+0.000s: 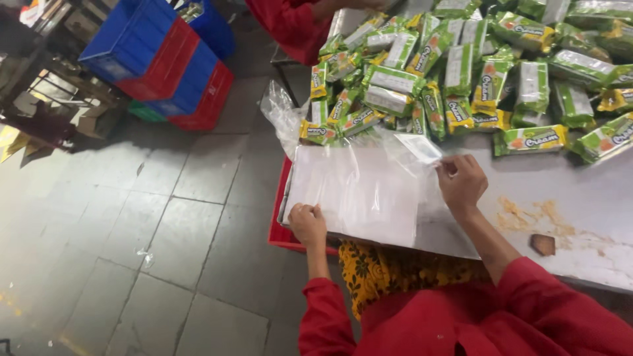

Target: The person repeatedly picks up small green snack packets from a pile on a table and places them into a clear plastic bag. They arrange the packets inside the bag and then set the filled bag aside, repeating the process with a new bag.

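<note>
A stack of clear plastic bags (359,191) lies flat on the grey metal table (580,198). My left hand (308,224) rests at the stack's near left corner, fingers curled on its edge. My right hand (461,181) pinches the top bag's far right corner between thumb and fingers, lifting it slightly. Behind the bags is a heap of green and yellow snack packets (475,72).
Another person's red sleeve (290,26) shows at the table's far end. Blue and red crates (168,62) are stacked on the tiled floor at left. A red crate (280,224) sits under the table edge. Crumbs and a brown biscuit piece (542,244) lie at right.
</note>
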